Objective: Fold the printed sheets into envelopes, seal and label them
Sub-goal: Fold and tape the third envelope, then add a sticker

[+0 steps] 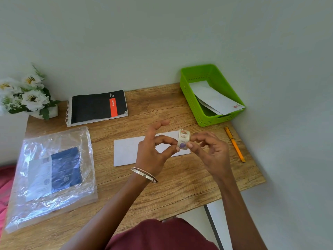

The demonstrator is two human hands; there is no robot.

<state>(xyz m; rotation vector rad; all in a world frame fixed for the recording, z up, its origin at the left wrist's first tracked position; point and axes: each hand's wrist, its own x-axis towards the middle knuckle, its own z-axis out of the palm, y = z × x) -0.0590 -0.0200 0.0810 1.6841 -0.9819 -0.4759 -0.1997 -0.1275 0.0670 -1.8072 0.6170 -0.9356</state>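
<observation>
Step in hand: I judge this to be the sealing stage. I see a sticker roll held up between both hands, above the folded envelope.
Right hand: thumb and curled fingers are clamped on the right side of the roll, so this hand carries it.
Left hand: thumb and one finger are pinched together at the roll's left edge, beside a purple sticker, apparently picking at it. The remaining fingers are raised and spread. I cannot tell whether a sticker has lifted yet.
Envelope position: it lies flat on the wooden table, directly below and slightly behind the hands, touching neither hand.
Envelope long axis: it runs left to right across the table, with the right end tilted slightly away from me.
Key relation: the envelope lies straight down from the left fingertips. Both hands hover over its right half, and the left is nearer its middle.
Next move, my estimate: peel with the left hand, then lower it onto the envelope.
Risk, my estimate: the sticker may curl onto the fingertip.
Finished work: white envelopes already sit in the green basket at the table's far right.
Labelling tool: an orange pen lies just right of the right hand.
</observation>
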